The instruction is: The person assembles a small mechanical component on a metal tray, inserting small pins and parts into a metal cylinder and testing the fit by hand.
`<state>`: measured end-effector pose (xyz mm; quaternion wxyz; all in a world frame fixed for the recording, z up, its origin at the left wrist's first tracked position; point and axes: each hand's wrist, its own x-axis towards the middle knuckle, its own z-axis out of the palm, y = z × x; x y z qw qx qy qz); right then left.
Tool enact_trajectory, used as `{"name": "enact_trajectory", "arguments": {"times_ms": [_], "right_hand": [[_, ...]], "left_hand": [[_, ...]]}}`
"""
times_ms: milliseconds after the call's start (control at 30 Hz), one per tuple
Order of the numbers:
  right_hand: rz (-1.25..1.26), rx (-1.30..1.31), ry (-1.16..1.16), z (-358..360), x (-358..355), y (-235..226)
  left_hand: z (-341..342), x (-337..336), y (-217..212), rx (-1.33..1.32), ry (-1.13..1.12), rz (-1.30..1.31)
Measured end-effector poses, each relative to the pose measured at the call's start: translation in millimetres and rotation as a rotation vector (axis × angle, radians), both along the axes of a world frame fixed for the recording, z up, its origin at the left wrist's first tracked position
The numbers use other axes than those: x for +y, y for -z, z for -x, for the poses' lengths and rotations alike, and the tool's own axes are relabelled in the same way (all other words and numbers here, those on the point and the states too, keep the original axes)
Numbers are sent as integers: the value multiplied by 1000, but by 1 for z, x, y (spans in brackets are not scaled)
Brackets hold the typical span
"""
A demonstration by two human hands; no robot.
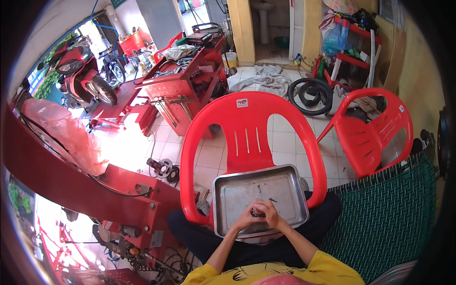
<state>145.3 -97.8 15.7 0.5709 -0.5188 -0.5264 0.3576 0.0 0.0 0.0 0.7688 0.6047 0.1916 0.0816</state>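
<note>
Left hand (pixel 248 217) and right hand (pixel 270 212) together, both curled round a small dark part (pixel 257 213) over the metal tray (pixel 232 195).

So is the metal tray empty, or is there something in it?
Not empty: small slim pieces lie in the far half of the metal tray.

From the near side, our bare left forearm (pixel 222 250) and bare right forearm (pixel 299 243) come out of short yellow fabric sleeves (pixel 325 264) and slant inward toward the far side. Our wrists stand apart, while our bare left hand (pixel 247 218) and bare right hand (pixel 271 213) meet, fingers bent inward; their exact grip is too small to tell. Our dark-trousered legs (pixel 190 231) spread left and right.
</note>
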Motion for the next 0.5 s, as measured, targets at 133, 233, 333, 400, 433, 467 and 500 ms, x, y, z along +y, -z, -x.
{"name": "enact_trajectory", "arguments": {"times_ms": [133, 233, 333, 400, 433, 467, 500], "right_hand": [[-396, -458, 282, 15, -6, -17], [-48, -368, 173, 12, -8, -27], [-33, -320, 208, 11, -1, -5], [-69, -255, 266, 15, 13, -28], [-35, -186, 303, 24, 11, -39], [9, -116, 340, 33, 6, -46], [53, -65, 346, 27, 19, -60]], "left_hand": [[-1, -7, -3, -112, -87, 41], [-2, 0, 13, -121, -51, -5], [-11, 10, 1, -56, -22, -165], [-19, 22, 1, -40, -65, -258], [-12, 15, 3, -49, -84, -240], [-9, 9, 13, -63, -114, -220], [-15, 16, 18, -98, -145, -232]]}}
